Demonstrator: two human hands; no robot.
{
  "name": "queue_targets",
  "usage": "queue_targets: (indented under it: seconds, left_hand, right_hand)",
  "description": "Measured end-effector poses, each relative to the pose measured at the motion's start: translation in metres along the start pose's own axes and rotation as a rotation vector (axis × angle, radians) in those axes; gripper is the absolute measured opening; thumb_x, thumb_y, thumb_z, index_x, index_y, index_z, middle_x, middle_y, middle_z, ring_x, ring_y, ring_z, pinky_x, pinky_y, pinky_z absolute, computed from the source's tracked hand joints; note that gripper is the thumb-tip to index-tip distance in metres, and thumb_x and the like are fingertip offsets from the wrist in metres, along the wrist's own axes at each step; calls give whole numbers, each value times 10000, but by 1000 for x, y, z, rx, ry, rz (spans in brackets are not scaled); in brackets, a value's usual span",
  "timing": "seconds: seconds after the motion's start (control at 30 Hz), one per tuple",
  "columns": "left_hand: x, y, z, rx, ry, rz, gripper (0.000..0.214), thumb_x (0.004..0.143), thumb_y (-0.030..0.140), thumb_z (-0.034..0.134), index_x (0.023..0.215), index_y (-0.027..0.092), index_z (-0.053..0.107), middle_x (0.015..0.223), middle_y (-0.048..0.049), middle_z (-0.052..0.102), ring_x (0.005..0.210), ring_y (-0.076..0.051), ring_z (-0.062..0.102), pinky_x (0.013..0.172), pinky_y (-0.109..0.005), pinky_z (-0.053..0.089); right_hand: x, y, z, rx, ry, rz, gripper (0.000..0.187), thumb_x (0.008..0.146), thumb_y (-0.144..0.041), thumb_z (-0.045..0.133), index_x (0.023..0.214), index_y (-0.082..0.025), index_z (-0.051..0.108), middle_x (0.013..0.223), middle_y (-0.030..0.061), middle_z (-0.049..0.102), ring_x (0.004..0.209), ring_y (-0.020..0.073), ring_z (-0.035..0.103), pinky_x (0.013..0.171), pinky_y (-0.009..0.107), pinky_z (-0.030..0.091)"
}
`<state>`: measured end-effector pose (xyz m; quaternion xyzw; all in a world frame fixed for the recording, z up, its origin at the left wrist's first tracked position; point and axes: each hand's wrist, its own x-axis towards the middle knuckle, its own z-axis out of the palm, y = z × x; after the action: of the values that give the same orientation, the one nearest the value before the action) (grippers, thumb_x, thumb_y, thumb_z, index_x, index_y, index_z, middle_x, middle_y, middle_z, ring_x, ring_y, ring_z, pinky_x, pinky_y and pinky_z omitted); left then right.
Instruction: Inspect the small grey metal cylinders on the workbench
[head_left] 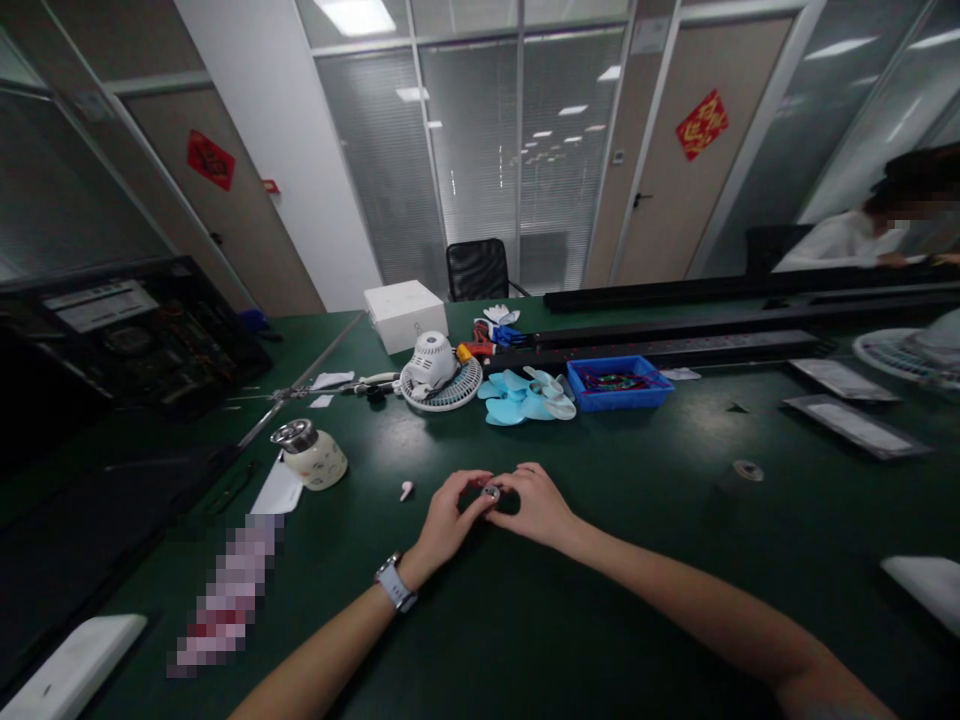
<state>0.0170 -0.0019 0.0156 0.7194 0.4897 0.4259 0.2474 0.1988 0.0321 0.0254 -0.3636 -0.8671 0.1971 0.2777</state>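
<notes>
"What are we gripping?"

"A small metal part, pinched between our left hand and right hand, over the surface, well in from its far edge."

"And around it?"

"We see an earbud near our left hand, fan blades beyond, then a white box by the far edge."

one left hand, one right hand, one held metal part, one watch, one earbud, one blue tray, two doors, two red door signs.
</notes>
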Motion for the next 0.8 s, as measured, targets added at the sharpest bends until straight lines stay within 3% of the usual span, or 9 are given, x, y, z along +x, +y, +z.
queue_targets:
  seconds: [0.23, 0.33, 0.5, 0.63, 0.8]
  left_hand:
    - [3, 5, -3, -62, -15, -4, 199, 860, 354, 618, 980, 244, 733, 1026, -50, 712, 956, -188, 645, 887, -340, 497]
    - [2, 7, -2, -41, 39, -29, 189, 851, 362, 629, 937, 240, 745, 984, -49, 721, 934, -191, 647, 870, -341, 501]
    - [0, -4, -13, 100, 152, -57, 188, 855, 375, 618, 929, 246, 733, 947, -34, 731, 932, -201, 629, 865, -365, 483]
    - [-4, -27, -25, 263, 85, -71, 185, 842, 393, 626, 905, 254, 731, 930, -30, 729, 927, -217, 623, 860, -396, 476]
    - [-8, -43, -24, 298, 48, -74, 194, 858, 382, 599, 875, 223, 708, 924, -43, 713, 891, -201, 638, 810, -359, 502]
  right_hand:
    - [-5, 11, 19, 173, 53, 34, 315, 730, -307, 711, 1014, -228, 599, 985, 5, 695, 931, 177, 637, 888, 331, 422]
    - [-4, 10, 19, 190, 51, 44, 300, 732, -309, 706, 999, -234, 590, 958, -9, 697, 905, 173, 648, 875, 329, 426]
    - [-12, 15, 0, 139, 43, 109, 332, 711, -356, 723, 996, -242, 597, 956, -7, 703, 914, 194, 647, 888, 369, 420]
    - [-30, 34, -24, 98, 60, 205, 333, 734, -404, 693, 1015, -250, 602, 999, 2, 690, 957, 200, 631, 913, 392, 422]
    - [-48, 56, -38, 94, 107, 281, 353, 756, -403, 670, 1061, -243, 591, 1067, 26, 671, 1007, 207, 612, 921, 402, 433]
